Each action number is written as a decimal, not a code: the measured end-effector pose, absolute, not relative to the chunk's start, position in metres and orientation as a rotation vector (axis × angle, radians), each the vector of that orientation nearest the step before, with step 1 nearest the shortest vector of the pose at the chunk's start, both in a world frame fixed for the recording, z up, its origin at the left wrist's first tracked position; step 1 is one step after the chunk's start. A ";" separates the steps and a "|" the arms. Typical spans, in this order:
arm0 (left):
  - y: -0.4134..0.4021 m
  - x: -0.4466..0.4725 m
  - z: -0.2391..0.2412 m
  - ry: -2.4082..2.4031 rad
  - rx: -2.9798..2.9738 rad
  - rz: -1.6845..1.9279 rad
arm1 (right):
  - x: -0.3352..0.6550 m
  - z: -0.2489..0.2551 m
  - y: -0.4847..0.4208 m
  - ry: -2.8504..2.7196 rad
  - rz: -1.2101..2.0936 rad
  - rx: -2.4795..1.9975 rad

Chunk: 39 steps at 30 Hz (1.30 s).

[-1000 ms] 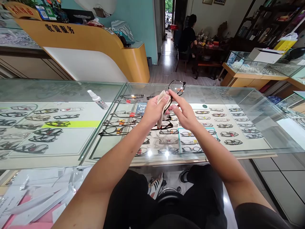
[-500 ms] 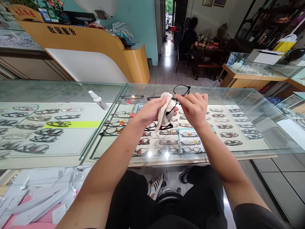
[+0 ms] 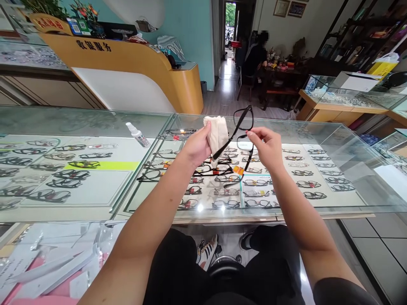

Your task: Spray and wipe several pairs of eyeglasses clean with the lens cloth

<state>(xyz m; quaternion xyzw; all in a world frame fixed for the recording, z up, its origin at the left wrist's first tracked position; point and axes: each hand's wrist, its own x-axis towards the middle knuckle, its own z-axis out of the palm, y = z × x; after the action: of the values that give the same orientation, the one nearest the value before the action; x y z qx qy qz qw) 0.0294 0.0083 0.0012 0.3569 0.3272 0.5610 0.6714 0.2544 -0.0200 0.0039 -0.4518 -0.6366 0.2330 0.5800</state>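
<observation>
My left hand [image 3: 197, 146] is closed around a cream cleaning cloth [image 3: 217, 132], held up above the glass counter. My right hand [image 3: 269, 147] pinches a pair of black-framed glasses [image 3: 243, 120] by the lower lens rim, the frame turned upright and its temples open. One temple slants down across the cloth toward my left hand; the other hangs down with a small orange tag [image 3: 238, 170]. Both hands hover over the display case [image 3: 330, 131], which holds several rows of spectacle frames under the glass.
A small white spray bottle [image 3: 137, 135] lies on the glass to the left. A curved orange service desk [image 3: 127, 55] stands behind the counter. A seated person [image 3: 256, 57] is at a far table. Another glass case [image 3: 346, 94] stands at right. Papers [image 3: 47, 262] lie low left.
The glasses left the cloth: my right hand lifted them and turned them upright with the temples swinging open. My left hand drew the cloth back slightly. The view shifted down a little.
</observation>
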 end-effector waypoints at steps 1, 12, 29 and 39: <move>0.009 0.031 0.000 0.731 0.793 1.280 | 0.251 0.003 -0.021 -1.494 0.680 -1.064; -0.001 0.044 0.004 0.681 0.794 1.326 | 0.234 -0.006 -0.026 -1.365 1.035 -1.107; -0.010 0.049 -0.007 0.696 0.953 1.236 | 0.228 -0.024 -0.018 -1.522 0.929 -1.039; 0.000 0.029 -0.005 0.780 1.303 1.171 | 0.233 -0.009 -0.023 -1.395 1.148 -1.033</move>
<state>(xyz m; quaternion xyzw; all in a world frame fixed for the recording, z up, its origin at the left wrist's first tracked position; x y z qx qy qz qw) 0.0291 -0.0004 -0.0046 0.5561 0.3331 0.4998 0.5744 0.2331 -0.0232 -0.0088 -0.4281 -0.5781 0.4761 0.5058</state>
